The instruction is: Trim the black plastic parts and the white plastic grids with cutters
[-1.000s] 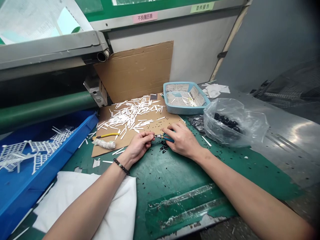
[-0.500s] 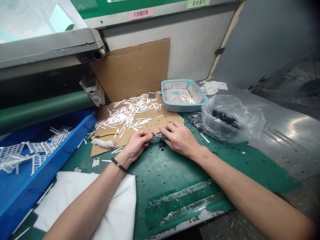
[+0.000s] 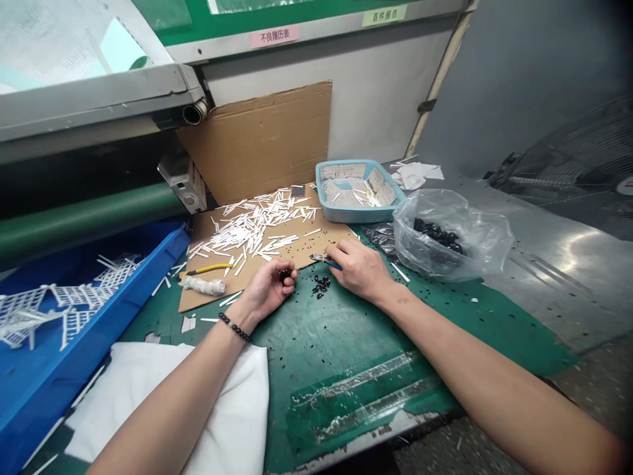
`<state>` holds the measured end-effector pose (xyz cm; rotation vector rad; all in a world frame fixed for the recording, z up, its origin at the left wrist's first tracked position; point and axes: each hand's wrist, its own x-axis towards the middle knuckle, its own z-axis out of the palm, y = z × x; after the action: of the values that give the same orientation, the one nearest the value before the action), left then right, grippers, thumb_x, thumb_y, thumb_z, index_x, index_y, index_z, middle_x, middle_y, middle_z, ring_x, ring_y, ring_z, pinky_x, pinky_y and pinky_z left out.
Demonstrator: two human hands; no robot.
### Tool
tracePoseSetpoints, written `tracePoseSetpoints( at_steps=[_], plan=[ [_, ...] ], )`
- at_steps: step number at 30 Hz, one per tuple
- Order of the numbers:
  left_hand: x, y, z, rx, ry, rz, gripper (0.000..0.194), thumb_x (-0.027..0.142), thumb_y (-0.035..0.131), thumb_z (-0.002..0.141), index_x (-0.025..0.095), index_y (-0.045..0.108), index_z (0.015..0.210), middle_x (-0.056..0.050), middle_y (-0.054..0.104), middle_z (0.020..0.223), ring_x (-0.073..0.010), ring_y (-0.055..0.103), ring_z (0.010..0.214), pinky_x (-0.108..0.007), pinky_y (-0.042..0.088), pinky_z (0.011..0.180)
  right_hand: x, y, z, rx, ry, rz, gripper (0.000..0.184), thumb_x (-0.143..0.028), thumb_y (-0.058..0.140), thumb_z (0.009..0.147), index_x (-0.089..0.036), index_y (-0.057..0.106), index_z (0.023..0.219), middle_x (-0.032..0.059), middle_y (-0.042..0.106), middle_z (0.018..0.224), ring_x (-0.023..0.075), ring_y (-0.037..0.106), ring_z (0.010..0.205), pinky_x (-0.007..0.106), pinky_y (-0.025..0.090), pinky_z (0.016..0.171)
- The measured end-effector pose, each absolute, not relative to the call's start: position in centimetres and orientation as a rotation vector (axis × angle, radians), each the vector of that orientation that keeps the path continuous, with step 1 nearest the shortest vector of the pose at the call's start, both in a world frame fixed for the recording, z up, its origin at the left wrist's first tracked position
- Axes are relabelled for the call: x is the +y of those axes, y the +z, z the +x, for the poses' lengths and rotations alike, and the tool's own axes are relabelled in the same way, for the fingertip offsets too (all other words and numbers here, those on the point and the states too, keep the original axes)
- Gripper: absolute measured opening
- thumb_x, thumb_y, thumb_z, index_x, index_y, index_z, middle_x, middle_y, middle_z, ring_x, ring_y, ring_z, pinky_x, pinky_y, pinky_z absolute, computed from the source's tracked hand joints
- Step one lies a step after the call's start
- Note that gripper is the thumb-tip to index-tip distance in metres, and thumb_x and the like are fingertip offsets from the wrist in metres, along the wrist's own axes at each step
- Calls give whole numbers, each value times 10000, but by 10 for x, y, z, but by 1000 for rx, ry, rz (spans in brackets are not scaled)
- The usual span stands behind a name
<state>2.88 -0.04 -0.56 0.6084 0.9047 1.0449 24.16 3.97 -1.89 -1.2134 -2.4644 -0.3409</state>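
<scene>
My right hand [image 3: 360, 269] is closed around the blue handles of small side cutters [image 3: 320, 258], whose metal jaws point left over the cardboard's edge. Curled fingers of my left hand [image 3: 270, 287] hold small black pieces [image 3: 284, 274], partly hidden by the fingers and palm. Between the two hands, on the green mat, lies a little pile of shiny black pieces [image 3: 321, 285]. The hands are apart from each other.
White sticks [image 3: 250, 227] cover part of a cardboard sheet. Nearby stand a light-blue basket [image 3: 359, 214], a clear bag [image 3: 479, 244] of black pieces and a blue tray [image 3: 99, 310] with white lattices. Yellow-handled pliers [image 3: 210, 268] and white cloth [image 3: 237, 409] lie left.
My hands have moved apart. The left has turned its palm up, showing black pieces in its fingers; the side cutters have moved clear of it, and the pile is more visible.
</scene>
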Motion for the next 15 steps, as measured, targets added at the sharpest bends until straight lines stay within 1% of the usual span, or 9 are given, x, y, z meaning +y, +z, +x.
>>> tracePoseSetpoints(
  at_steps=[2, 5, 7, 10, 13, 15],
  plan=[
    [-2, -5, 32, 934, 983, 671, 173, 292, 636, 735, 145, 562, 685, 0, 509, 647, -67, 371, 503, -182, 247, 453, 41, -20, 243, -2454, -318, -1219, 157, -220, 605, 863, -189, 629, 1015, 60, 602, 914, 212, 519, 871, 292, 355, 698],
    [-6, -7, 39, 1205, 935, 1057, 255, 383, 647, 768, 157, 592, 665, 24, 463, 580, -83, 334, 497, -207, 219, 469, 42, -21, 243, -2445, -292, -1215, 173, -215, 611, 857, -186, 628, 1028, 60, 603, 927, 216, 524, 887, 295, 367, 714],
    [-10, -10, 43, 1385, 899, 1403, 229, 375, 662, 766, 165, 645, 674, 9, 511, 578, -111, 389, 535, -225, 249, 508, 42, -21, 243, -2437, -283, -1215, 181, -215, 613, 856, -185, 627, 1034, 60, 604, 929, 217, 527, 888, 294, 372, 717],
    [-14, -15, 45, 1464, 798, 1741, 141, 328, 653, 777, 205, 712, 739, -13, 608, 631, -150, 467, 580, -241, 275, 550, 42, -21, 243, -2433, -269, -1222, 179, -213, 613, 856, -186, 627, 1033, 63, 604, 932, 217, 529, 883, 292, 378, 720],
    [-17, -16, 45, 1403, 788, 1845, 96, 285, 653, 771, 230, 725, 739, -18, 629, 637, -158, 465, 562, -243, 269, 548, 43, -21, 243, -2430, -258, -1215, 181, -210, 605, 858, -186, 626, 1036, 67, 603, 935, 219, 527, 885, 292, 387, 730],
    [-17, -14, 46, 1378, 802, 1853, 76, 247, 658, 752, 227, 717, 709, -12, 605, 605, -153, 443, 544, -243, 257, 538, 43, -23, 244, -2420, -261, -1198, 193, -204, 602, 852, -185, 623, 1043, 70, 601, 940, 223, 524, 894, 295, 392, 750]
  ],
)
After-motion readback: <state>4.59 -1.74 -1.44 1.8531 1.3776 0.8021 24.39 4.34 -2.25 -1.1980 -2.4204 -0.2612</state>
